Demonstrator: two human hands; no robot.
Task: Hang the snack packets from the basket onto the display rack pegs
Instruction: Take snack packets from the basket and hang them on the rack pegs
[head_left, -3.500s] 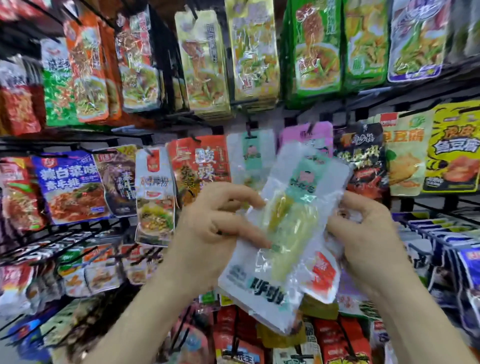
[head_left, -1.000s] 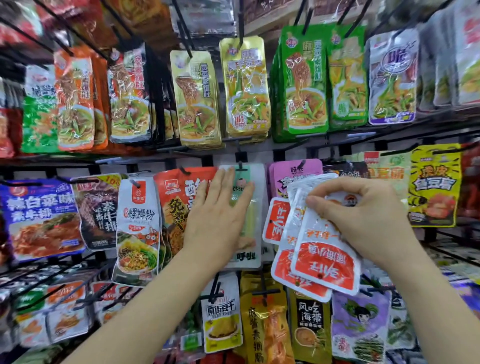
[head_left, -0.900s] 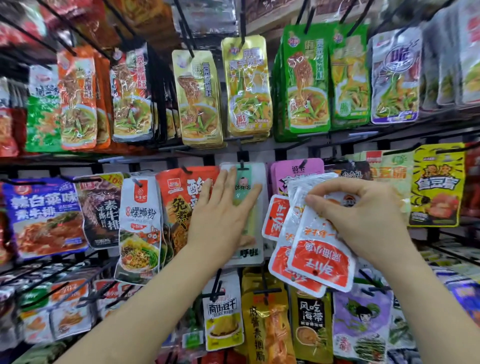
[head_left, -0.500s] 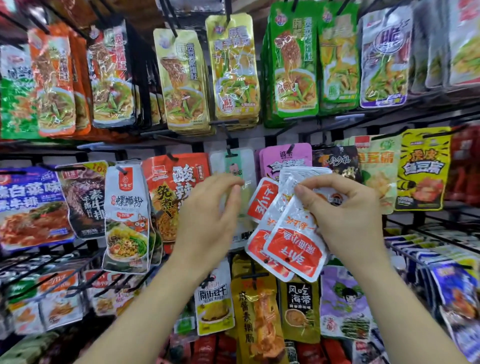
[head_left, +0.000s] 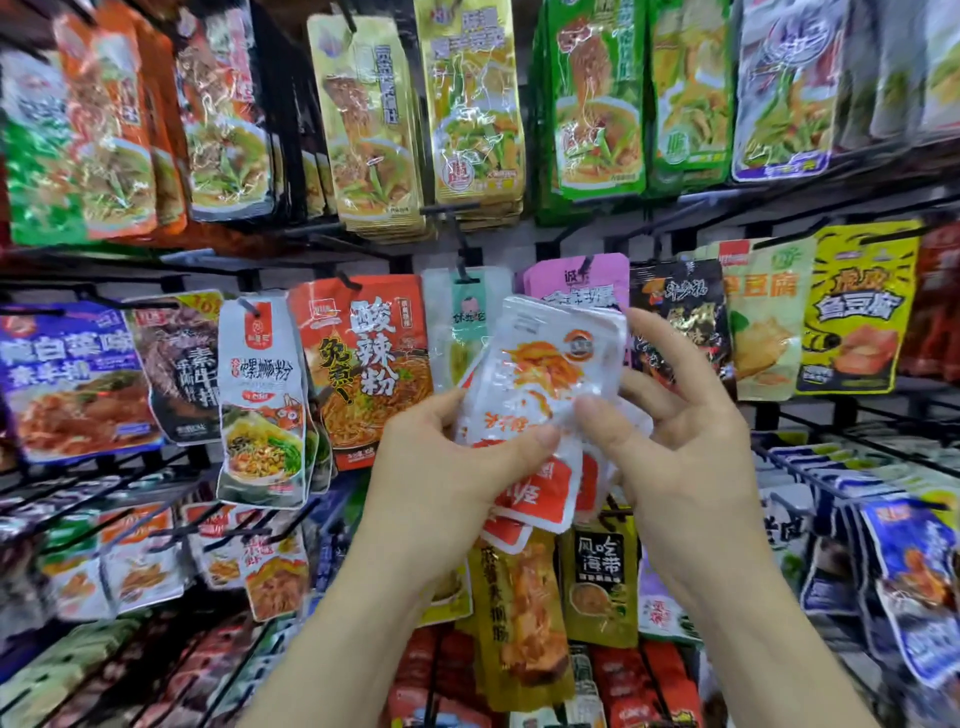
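Standing before the display rack (head_left: 208, 257), the person held a small stack of white-and-red snack packets (head_left: 550, 364) between both hands, in front of the pegs and not hung on any of them. The left hand (head_left: 441, 478) gripped the stack from its lower left, with the thumb pressed on the front face and the fingers behind. The right hand (head_left: 691, 447) pinched the right side, thumb on the front and forefinger up behind the top corner. Just behind the grip hung a clear packet with a mint-green label (head_left: 460, 322) and, beside it, a pink packet (head_left: 571, 275). To the left of the grip hung a red noodle packet (head_left: 363, 364), and below the grip a dark kelp packet (head_left: 597, 571).
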